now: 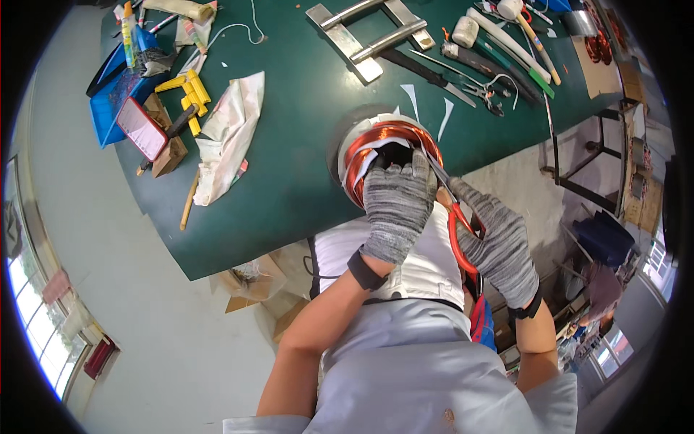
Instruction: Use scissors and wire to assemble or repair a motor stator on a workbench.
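A ring-shaped motor stator wound with copper wire (394, 132) lies near the table's front edge, white insulating paper showing around its inner opening. My left hand (399, 206), in a grey striped knit glove, rests on its near side with curled fingers reaching into the opening; the fingertips and whatever they grip are hidden. My right hand (499, 239), gloved alike, is closed on red-handled scissors (454, 235). Their blades point up along the stator's right side, close beside my left thumb. Two cut slivers of white paper (446, 116) lie just beyond the stator.
Behind the stator stands a metal frame with two bars (390, 40). Pliers (486, 98), a knife (434, 76) and mallets (465, 32) lie at the far right. On the left are a crumpled cloth (235, 137), a phone (142, 129), yellow pieces (195, 90) and a blue tray (105, 116).
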Motion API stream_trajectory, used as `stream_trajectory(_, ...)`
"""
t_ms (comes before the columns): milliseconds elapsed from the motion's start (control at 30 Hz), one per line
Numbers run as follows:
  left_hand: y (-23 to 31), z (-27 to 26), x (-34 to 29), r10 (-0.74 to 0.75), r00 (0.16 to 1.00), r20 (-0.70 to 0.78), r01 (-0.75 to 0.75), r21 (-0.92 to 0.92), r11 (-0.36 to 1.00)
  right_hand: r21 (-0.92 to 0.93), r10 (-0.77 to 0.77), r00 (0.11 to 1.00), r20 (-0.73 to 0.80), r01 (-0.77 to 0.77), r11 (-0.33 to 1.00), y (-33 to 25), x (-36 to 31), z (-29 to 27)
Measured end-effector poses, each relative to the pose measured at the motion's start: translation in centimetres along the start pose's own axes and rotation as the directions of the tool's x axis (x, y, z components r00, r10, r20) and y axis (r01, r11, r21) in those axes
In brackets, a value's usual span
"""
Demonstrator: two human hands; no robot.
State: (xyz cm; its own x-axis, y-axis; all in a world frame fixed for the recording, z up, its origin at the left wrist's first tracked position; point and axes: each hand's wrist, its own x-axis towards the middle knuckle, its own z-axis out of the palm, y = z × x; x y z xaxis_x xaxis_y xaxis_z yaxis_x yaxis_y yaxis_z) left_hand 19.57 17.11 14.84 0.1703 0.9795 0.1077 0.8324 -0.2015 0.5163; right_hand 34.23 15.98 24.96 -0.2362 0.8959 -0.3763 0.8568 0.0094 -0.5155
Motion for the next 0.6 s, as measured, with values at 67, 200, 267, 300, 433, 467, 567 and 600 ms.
stream_trajectory(67,0.0,-0.2,-0.2,-0.011,1.0,-0.003,0.01,-0.018,1.0,0.039,0.034,0.997,0.075,-0.037,0.999,-0.5,0.2,-0.4)
stream_trajectory(200,0.1,-0.5,-0.2,-0.023,0.994,0.111,0.017,0.047,0.999,0.082,0.091,0.991,0.094,-0.098,0.992,-1.0,0.2,-0.4)
stream_trajectory(267,0.2,-0.6,-0.2,-0.016,0.991,0.134,0.008,0.056,0.998,0.045,0.098,0.99,0.105,-0.103,0.994,-1.3,0.5,-0.5)
stream_trajectory(300,0.2,-0.7,-0.1,-0.028,0.988,0.154,0.022,0.045,0.999,0.011,0.105,0.989,0.108,-0.107,0.994,-1.4,0.6,-0.4)
stream_trajectory(433,0.0,-0.8,-0.2,-0.021,0.99,0.137,0.017,0.028,0.999,-0.033,0.025,0.998,0.051,-0.023,0.999,-0.7,0.6,0.1)
stream_trajectory(467,0.0,-0.7,-0.2,-0.026,0.99,0.138,0.022,0.027,0.999,-0.036,0.048,0.997,0.058,-0.046,0.998,-0.5,0.4,0.3)
stream_trajectory(567,-0.1,-0.6,-0.1,0.007,0.994,0.111,-0.006,-0.006,1.0,-0.012,-0.004,1.0,0.012,0.004,1.0,1.0,0.4,1.4)
stream_trajectory(600,-0.1,-0.6,-0.1,0.003,0.994,0.113,-0.002,-0.01,1.0,0.009,-0.068,0.996,-0.053,0.069,0.998,1.6,0.5,1.7)
